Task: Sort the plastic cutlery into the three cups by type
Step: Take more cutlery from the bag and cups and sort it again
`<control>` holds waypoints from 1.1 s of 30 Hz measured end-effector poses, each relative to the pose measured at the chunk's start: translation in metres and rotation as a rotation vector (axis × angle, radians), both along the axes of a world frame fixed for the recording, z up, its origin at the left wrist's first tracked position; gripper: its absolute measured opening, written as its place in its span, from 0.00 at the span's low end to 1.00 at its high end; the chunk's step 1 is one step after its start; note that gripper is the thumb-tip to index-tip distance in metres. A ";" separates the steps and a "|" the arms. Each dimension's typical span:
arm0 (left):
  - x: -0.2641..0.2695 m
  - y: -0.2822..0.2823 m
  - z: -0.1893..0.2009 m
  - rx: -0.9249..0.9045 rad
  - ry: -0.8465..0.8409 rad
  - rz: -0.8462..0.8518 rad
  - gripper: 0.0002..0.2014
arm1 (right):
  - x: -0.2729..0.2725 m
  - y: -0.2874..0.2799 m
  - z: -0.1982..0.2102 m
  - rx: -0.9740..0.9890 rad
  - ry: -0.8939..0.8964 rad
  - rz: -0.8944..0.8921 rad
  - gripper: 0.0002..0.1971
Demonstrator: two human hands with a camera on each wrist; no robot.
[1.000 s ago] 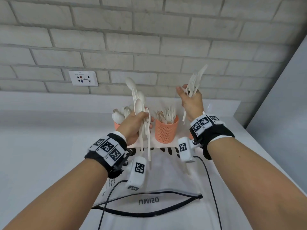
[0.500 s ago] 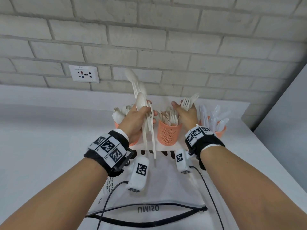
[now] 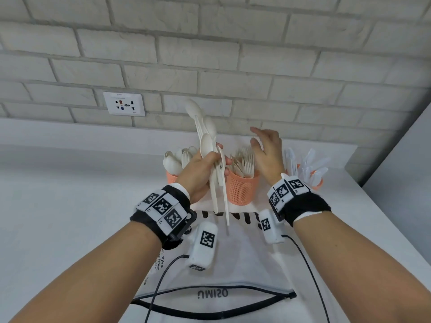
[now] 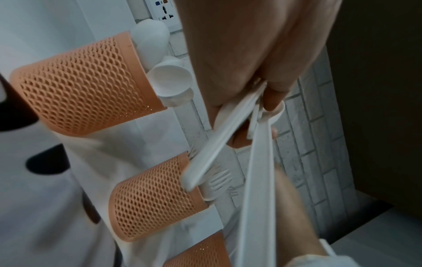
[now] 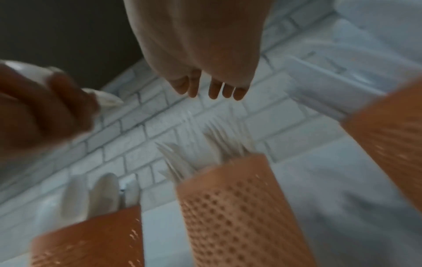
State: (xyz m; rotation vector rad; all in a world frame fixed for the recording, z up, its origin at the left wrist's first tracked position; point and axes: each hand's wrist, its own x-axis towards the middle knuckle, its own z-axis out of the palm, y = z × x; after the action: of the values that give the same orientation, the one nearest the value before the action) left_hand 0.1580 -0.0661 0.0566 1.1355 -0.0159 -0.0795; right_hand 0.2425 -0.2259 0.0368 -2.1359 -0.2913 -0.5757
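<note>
Holding a bunch of spoons (image 3: 205, 145) in my left hand (image 3: 198, 173), fingers wrapped tight, while my right hand (image 3: 268, 155) hangs loose and empty over the fork cup (image 3: 241, 190). Best bet: drop them handles-first into the spoon cup (image 3: 171, 176), slowly so none snag the rim.

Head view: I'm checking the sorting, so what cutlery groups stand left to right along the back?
Spoon cup → spoons held in left hand → fork cup → right hand, empty → knife cup.
</note>
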 end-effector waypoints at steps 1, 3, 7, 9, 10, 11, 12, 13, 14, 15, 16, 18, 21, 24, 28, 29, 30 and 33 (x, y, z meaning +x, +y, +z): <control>0.000 0.000 0.000 -0.010 0.001 0.007 0.08 | -0.007 0.004 0.007 0.012 -0.089 0.019 0.13; 0.000 0.002 0.000 -0.024 -0.003 0.022 0.08 | -0.023 0.015 0.021 0.066 -0.181 0.124 0.07; -0.003 0.005 -0.001 -0.009 -0.018 0.055 0.06 | -0.054 0.032 0.035 0.100 0.042 0.363 0.05; -0.005 0.007 -0.001 -0.038 -0.009 0.074 0.04 | -0.066 0.036 0.035 0.016 0.234 0.411 0.16; -0.005 0.009 0.000 -0.058 0.002 0.088 0.04 | -0.072 0.038 0.035 -0.046 0.342 0.436 0.21; -0.005 0.010 0.000 -0.073 0.008 0.102 0.05 | -0.076 0.040 0.035 -0.087 0.444 0.464 0.24; -0.006 0.012 0.000 -0.079 0.012 0.116 0.07 | -0.081 0.041 0.034 -0.089 0.527 0.496 0.24; -0.005 0.014 0.000 -0.079 0.018 0.129 0.09 | -0.084 0.041 0.034 -0.064 0.584 0.524 0.22; -0.005 0.015 0.000 -0.072 0.028 0.142 0.10 | -0.085 0.041 0.034 -0.036 0.618 0.543 0.20; -0.006 0.017 -0.001 -0.063 0.037 0.159 0.08 | -0.086 0.040 0.035 -0.030 0.633 0.551 0.16; -0.005 0.019 -0.002 -0.055 0.055 0.178 0.05 | -0.086 0.039 0.037 -0.057 0.634 0.539 0.14; -0.003 0.024 -0.006 -0.050 0.087 0.179 0.03 | -0.085 0.036 0.043 -0.210 0.569 0.449 0.13; -0.004 0.030 -0.009 -0.035 0.104 0.114 0.06 | -0.082 0.033 0.048 -0.327 0.367 0.288 0.10; -0.014 0.030 -0.004 0.089 0.085 0.001 0.05 | -0.077 0.036 0.052 -0.128 0.186 0.211 0.09; -0.025 0.027 0.000 0.172 0.003 -0.174 0.08 | -0.072 0.045 0.062 0.118 0.124 0.224 0.05; -0.026 0.026 -0.001 0.186 -0.007 -0.178 0.08 | -0.071 0.047 0.063 0.137 0.121 0.220 0.06; -0.027 0.026 -0.002 0.207 -0.016 -0.175 0.09 | -0.071 0.050 0.063 0.141 0.115 0.217 0.09; -0.029 0.024 -0.004 0.286 -0.060 -0.146 0.09 | -0.074 0.060 0.061 0.107 0.077 0.180 0.18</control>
State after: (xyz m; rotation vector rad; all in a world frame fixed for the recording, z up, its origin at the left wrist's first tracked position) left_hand 0.1286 -0.0417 0.0522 1.4216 -0.1446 -0.1821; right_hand 0.1689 -0.1660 0.0975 -1.9989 -0.3968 -0.3950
